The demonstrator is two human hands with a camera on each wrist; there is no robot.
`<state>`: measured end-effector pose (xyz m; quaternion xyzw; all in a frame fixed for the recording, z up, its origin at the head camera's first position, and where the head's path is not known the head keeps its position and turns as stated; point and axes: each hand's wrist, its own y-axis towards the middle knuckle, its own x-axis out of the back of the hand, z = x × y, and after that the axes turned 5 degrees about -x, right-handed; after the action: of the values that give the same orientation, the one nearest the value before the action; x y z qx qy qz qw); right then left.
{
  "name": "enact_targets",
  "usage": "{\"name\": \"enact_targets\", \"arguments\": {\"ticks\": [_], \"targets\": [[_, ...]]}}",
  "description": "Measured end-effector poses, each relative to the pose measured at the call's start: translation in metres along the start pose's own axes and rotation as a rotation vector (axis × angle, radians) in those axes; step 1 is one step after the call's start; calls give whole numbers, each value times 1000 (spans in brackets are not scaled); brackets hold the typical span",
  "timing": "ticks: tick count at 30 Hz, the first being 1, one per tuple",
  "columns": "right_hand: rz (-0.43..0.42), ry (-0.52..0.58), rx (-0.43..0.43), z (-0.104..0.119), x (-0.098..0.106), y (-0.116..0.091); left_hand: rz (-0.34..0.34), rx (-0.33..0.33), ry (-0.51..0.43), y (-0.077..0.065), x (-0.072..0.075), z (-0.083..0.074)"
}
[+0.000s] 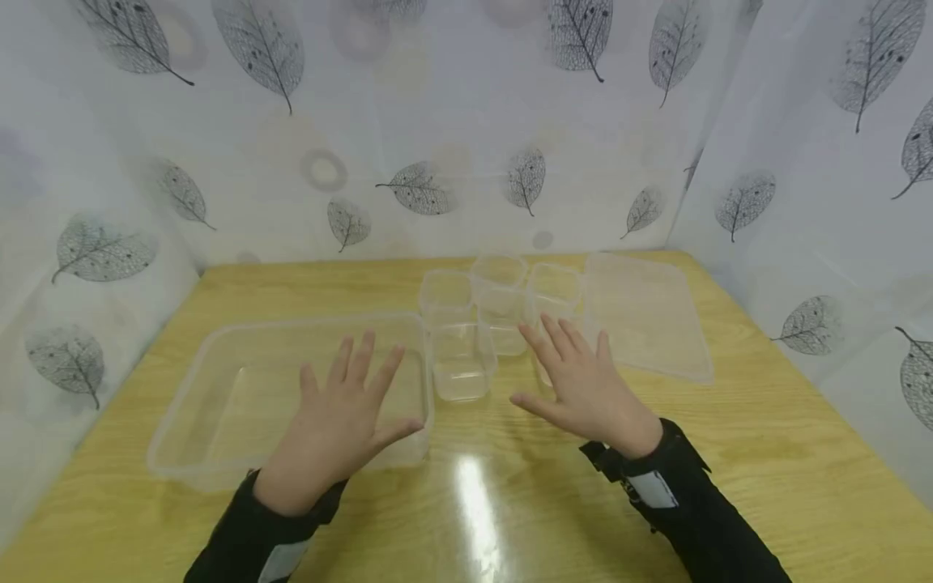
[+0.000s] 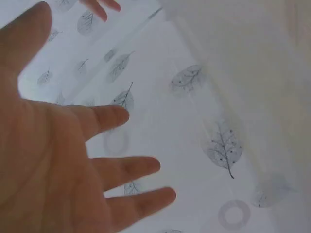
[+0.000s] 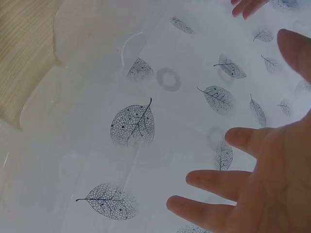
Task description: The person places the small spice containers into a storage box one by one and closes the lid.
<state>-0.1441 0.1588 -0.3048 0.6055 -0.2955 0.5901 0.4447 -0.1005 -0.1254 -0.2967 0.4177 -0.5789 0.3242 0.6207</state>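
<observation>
In the head view, my left hand [image 1: 337, 433] hovers with spread fingers over a large clear plastic box [image 1: 219, 332], overlapping its right half. My right hand [image 1: 589, 395], fingers also apart, is in front of a group of small clear containers [image 1: 461, 374], its fingertips overlapping the rightmost ones. Neither hand holds anything. A flat translucent lid [image 1: 649, 320] lies just beyond and to the right of the right hand. Both wrist views show an empty palm with straight fingers, and the other hand's fingertips at the top edge.
The wooden table [image 1: 481, 486] carries the large box on the left, the small containers at centre back and the lid at back right. A leaf-patterned curtain [image 1: 452, 121] hangs behind the table and along both sides.
</observation>
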Motion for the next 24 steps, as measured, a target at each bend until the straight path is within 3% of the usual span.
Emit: {"name": "enact_targets", "arguments": {"ticks": [3, 6, 8, 10, 17, 24], "targets": [[-80, 48, 3, -5, 4, 2, -51, -41, -10, 0, 9, 5], [-171, 80, 8, -13, 7, 5, -152, -57, -21, -6, 20, 17], [-187, 92, -8, -20, 8, 6, -201, -39, -7, -12, 26, 29], [-167, 97, -45, -28, 7, 8, -207, -4, -6, -20, 30, 44], [-58, 102, -216, -55, -2, 16, -28, 134, -78, -44, 37, 105], [58, 134, -338, -69, -7, 18, 127, 256, -47, -67, 25, 150]]}}
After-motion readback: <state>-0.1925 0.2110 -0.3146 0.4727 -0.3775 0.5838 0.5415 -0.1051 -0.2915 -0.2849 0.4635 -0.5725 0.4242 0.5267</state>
